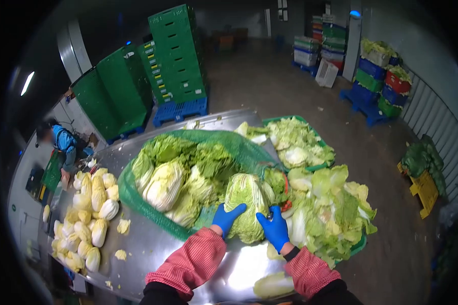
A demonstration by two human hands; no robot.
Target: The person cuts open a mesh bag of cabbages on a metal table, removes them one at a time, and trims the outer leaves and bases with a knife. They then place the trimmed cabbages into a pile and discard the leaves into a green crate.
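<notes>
Your left hand (227, 216) and right hand (275, 229) grip one cabbage (247, 195); green net sack (152, 213) at ten o'clock.

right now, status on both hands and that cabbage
Left hand and right hand, blue gloves, both gripping the cabbage. Cabbage at mouth of green mesh sack on steel table. Leaf trimmings piled right.

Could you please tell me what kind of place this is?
Probably a vegetable processing or packing hall. Both gloved hands, left hand and right hand, hold a cabbage on a steel table beside a full net sack, with stacked crates behind.
</notes>
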